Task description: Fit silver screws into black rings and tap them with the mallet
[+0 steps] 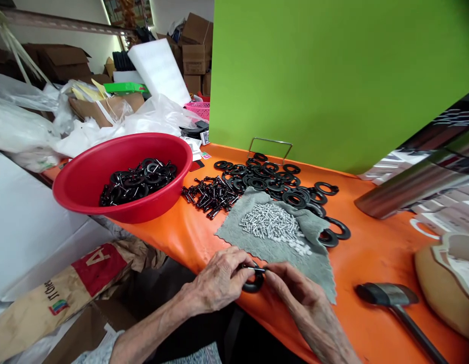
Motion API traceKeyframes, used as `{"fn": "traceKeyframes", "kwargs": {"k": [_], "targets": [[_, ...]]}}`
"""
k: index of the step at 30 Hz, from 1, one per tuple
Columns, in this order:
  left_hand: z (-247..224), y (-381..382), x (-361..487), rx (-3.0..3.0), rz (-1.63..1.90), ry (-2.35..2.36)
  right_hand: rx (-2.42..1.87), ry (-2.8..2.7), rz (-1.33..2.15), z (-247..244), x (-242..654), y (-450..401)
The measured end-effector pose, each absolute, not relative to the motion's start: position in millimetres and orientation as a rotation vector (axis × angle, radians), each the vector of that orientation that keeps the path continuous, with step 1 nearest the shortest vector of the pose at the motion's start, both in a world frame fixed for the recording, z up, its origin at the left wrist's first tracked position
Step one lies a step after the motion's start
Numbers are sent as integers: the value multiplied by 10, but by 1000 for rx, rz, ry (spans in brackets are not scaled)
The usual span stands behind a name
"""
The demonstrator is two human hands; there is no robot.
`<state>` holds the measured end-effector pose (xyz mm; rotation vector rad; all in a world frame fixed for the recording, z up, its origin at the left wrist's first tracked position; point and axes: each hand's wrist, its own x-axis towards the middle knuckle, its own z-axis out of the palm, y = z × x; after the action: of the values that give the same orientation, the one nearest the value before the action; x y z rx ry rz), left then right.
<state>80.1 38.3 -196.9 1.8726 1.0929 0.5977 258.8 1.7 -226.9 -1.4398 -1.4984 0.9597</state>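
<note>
My left hand [219,280] grips a black ring [252,287] near the table's front edge. A short, shiny dark pin [258,270] lies across the ring's top, between the fingertips of both hands. With thumb and forefinger, my right hand [305,298] pinches the pin's right end. Just beyond my hands, a grey-green cloth [234,230] bears a heap of small silver pins [270,222] and a few white bits [300,246]. Black bolt-like pins [214,194] are piled left of the cloth. Loose black rings [257,177] lie behind it, several overlapping its right side.
A red basin [83,174] at the left holds black ring assemblies [139,179]. A mallet [388,294] and a tan container [435,283] stand at the right of the orange table [174,230]. Behind rises a green panel [325,76], with a wire stand [270,140] before it.
</note>
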Motion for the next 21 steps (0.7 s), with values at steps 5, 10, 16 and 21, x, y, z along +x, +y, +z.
{"fn": "traceKeyframes", "kwargs": {"k": [5,10,16,21], "targets": [[-2025,371,793,2047,557,1074,-1210,-1991,322,-2435,2693,43],[-2070,384,788,2076,504,1079,-1127,-2074,156,-2448,2690,76],[-2096,389,770,2092,542,1030,-1088,-2121,49,-2382,2606,24],[-2126,391,764,2069,602,977,-1408,-1920,-113,-2449,3060,-207]]}}
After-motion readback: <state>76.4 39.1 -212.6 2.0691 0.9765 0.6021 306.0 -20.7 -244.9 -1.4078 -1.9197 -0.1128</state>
